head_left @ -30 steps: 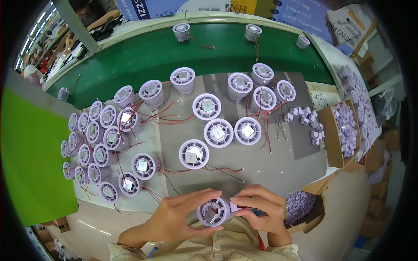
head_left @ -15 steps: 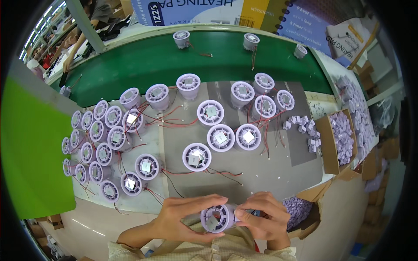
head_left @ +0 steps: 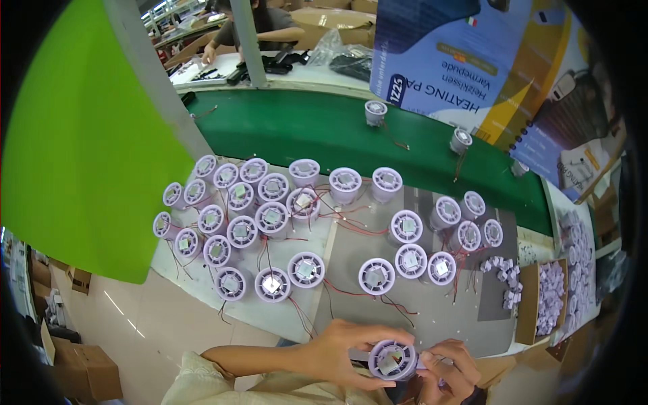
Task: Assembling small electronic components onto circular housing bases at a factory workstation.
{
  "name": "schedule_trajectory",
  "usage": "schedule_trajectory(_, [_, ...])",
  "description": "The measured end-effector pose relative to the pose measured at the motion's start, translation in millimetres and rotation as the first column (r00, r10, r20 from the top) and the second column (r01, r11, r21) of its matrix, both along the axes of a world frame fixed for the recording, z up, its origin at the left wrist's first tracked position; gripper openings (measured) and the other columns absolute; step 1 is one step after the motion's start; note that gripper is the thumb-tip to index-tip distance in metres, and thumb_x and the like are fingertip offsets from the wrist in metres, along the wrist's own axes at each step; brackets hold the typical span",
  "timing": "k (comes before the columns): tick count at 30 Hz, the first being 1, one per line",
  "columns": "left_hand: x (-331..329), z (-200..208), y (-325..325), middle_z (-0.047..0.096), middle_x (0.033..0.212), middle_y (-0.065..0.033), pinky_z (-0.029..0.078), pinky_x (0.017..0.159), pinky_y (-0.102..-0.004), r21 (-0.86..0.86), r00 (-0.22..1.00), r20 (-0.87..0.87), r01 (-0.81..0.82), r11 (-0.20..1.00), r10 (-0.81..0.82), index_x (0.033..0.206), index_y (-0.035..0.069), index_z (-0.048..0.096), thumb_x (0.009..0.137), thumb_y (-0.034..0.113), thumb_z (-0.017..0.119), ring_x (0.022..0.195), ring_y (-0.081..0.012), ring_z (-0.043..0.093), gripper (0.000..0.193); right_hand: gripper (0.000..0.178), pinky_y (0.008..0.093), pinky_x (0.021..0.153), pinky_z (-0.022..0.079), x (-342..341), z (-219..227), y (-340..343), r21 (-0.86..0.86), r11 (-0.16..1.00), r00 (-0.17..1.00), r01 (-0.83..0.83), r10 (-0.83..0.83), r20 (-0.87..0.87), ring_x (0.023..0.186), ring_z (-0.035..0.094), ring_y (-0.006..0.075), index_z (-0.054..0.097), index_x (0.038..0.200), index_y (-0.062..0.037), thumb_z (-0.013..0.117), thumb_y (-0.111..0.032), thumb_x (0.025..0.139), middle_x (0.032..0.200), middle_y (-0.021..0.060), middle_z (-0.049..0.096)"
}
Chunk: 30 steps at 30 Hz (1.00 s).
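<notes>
In my left hand (head_left: 332,356) is a round lilac plastic housing (head_left: 393,359), gripped between thumb and fingers at its sides. Its spoked rim faces up, and a square silvery plate shows inside. My right hand (head_left: 451,371) is closed at the housing's right side, pinching a small lilac plastic piece (head_left: 422,362) against the wall. How far that piece sits into the housing is hidden by the fingers. Just beyond my hands, a similar housing (head_left: 376,277) with red and black wires stands upright on the grey mat (head_left: 351,307).
Several matching housings (head_left: 272,217) crowd the left of the table. A loose pile of small lilac pieces (head_left: 503,275) lies at right, beside a cardboard box (head_left: 528,307) of more pieces. Behind runs a green conveyor belt (head_left: 290,125) carrying housings. A co-worker (head_left: 270,27) sits beyond.
My view has turned left, so the table and housings appear farther right and lower. Both hands stay on the same housing, the right still pinching at its side.
</notes>
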State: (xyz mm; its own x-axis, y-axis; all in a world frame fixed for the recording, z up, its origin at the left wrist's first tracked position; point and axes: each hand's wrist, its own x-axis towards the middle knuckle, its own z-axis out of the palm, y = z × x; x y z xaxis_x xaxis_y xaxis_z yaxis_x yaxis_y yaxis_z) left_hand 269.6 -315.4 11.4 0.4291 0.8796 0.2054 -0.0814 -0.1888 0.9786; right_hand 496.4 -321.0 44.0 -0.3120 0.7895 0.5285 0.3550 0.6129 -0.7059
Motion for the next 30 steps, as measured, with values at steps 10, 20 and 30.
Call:
schedule_trajectory(10, [2.1, -1.9, 1.0, 0.066, 0.124, -0.0144, 0.059, 0.083, -0.0309, -0.003, 0.984, 0.173, 0.035, 0.999, -0.034, 0.094, 0.006, 0.053, 0.071, 0.014, 0.087, 0.091, -0.0171, 0.071, 0.042, 0.022, 0.0421, 0.068, 0.053, -3.0, 8.0, 9.0, 0.072, 0.995, 0.994, -0.064, 0.070, -0.088, 0.072, 0.063, 0.0333, 0.072, 0.087, 0.0067, 0.077, -0.015, 0.083, 0.080, 0.0200, 0.066])
schedule_trajectory(20, [12.7, 2.7, 3.6, 0.067, 0.118, -0.0219, 0.052, 0.056, -0.0237, 0.351, 0.974, 0.014, -0.216, 0.911, 0.226, 0.069, 0.008, 0.044, 0.071, 0.013, 0.087, 0.067, -0.0176, 0.068, 0.043, 0.023, 0.0413, 0.075, 0.059, -0.8, -12.3, 29.3, 0.207, 0.978, 0.995, 0.028, -0.008, -0.097, 0.077, 0.066, 0.0263, 0.077, 0.093, -0.0082, 0.081, -0.012, 0.071, 0.089, 0.0133, 0.073])
schedule_trajectory(30, [7.5, 14.6, 20.7, 0.065, 0.120, -0.0276, 0.056, 0.058, -0.0270, 0.416, 0.987, 0.008, -0.149, 0.897, 0.160, 0.068, 0.009, 0.044, 0.068, 0.007, 0.086, 0.082, -0.0267, 0.074, 0.042, 0.007, 0.0401, 0.068, 0.058, -6.6, 3.9, 37.5, 0.165, 0.979, 0.991, 0.117, -0.104, -0.085, 0.072, 0.064, 0.0255, 0.076, 0.073, -0.0149, 0.081, -0.019, 0.069, 0.077, 0.0083, 0.071])
